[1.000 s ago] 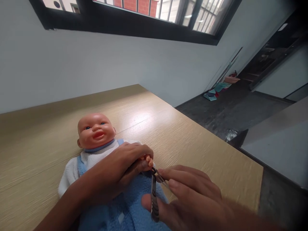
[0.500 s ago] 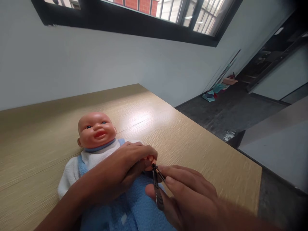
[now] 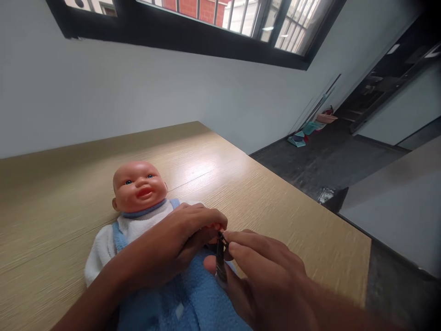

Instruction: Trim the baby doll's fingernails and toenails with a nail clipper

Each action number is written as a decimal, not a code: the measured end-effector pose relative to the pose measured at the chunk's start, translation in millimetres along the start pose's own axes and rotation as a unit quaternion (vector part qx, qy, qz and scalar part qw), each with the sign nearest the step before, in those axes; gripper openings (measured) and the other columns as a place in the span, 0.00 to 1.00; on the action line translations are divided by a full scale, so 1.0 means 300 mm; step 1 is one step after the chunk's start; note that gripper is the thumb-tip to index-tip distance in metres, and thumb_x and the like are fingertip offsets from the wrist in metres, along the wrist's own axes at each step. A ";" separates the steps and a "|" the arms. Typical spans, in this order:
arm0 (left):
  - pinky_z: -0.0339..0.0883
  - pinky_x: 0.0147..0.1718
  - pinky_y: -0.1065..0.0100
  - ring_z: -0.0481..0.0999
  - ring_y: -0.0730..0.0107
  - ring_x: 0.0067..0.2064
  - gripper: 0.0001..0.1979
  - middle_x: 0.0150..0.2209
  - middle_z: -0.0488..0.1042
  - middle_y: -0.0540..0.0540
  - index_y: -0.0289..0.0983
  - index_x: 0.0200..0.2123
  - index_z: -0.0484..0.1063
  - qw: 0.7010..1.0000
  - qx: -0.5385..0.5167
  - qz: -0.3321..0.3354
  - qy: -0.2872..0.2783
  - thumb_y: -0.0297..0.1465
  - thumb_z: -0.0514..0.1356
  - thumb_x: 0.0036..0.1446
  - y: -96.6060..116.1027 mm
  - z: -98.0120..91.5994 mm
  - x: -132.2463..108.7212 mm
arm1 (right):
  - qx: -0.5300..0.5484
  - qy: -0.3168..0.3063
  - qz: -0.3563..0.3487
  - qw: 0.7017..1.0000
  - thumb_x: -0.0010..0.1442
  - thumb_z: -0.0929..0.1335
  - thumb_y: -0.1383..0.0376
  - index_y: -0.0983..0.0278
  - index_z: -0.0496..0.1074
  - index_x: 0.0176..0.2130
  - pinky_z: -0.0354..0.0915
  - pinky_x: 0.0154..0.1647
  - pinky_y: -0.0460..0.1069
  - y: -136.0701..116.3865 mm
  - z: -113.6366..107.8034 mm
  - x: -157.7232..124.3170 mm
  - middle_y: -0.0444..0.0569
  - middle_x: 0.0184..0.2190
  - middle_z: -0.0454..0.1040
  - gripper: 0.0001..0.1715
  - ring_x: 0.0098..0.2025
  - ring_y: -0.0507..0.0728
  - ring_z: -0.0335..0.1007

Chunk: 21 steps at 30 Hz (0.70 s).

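Observation:
A baby doll in a white and blue fleece outfit lies on its back on the wooden table. My left hand reaches across its chest, fingers closed around the doll's hand, of which only small pink fingers show. In my right hand is a metal nail clipper, pinched between the thumb below and the fingers above. The clipper's jaws are right at the doll's fingertips; whether they touch is too small to tell.
The table's right edge drops to a dark floor. A wall and a black-framed window stand behind the table. Cleaning tools and basins are on the floor at the far right, near a doorway.
My right hand has shifted slightly left, and the clipper's handle end has swung a little left and up. My left hand keeps its hold on the doll's hand.

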<state>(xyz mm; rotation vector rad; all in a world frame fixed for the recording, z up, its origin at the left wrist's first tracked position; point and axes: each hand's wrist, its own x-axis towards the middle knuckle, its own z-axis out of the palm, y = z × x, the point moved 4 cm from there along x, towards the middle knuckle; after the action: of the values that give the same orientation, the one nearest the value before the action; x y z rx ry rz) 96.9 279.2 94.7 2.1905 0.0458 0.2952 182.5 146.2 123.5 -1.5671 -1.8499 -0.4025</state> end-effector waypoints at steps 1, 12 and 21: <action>0.66 0.42 0.65 0.74 0.68 0.41 0.10 0.41 0.78 0.49 0.40 0.46 0.71 1.000 0.000 0.000 0.000 0.29 0.50 0.73 0.001 -0.001 0.000 | -0.008 0.011 -0.001 1.000 0.73 0.65 0.67 0.63 0.74 0.40 0.77 0.31 0.48 -0.004 0.002 -0.003 0.46 0.30 0.82 0.08 0.33 0.56 0.83; 0.67 0.46 0.63 0.76 0.63 0.45 0.12 0.45 0.80 0.47 0.41 0.47 0.73 1.000 0.012 -0.012 0.006 0.34 0.50 0.74 -0.001 -0.003 -0.007 | 0.045 0.076 -0.048 0.995 0.72 0.64 0.70 0.66 0.68 0.47 0.76 0.33 0.49 -0.003 0.010 -0.003 0.48 0.33 0.80 0.04 0.33 0.56 0.82; 0.69 0.47 0.65 0.75 0.66 0.45 0.10 0.44 0.76 0.47 0.39 0.46 0.72 0.991 -0.111 -0.063 -0.026 0.37 0.54 0.73 -0.008 -0.012 -0.006 | 0.140 0.204 0.017 0.969 0.68 0.73 0.58 0.62 0.70 0.51 0.81 0.30 0.46 0.107 -0.003 -0.081 0.48 0.33 0.82 0.16 0.31 0.55 0.84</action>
<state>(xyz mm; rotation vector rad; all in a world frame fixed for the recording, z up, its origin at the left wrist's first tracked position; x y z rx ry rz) 94.3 283.2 94.6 1.9630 0.1161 0.1647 214.8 134.8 102.1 -1.2171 -1.4875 -0.3943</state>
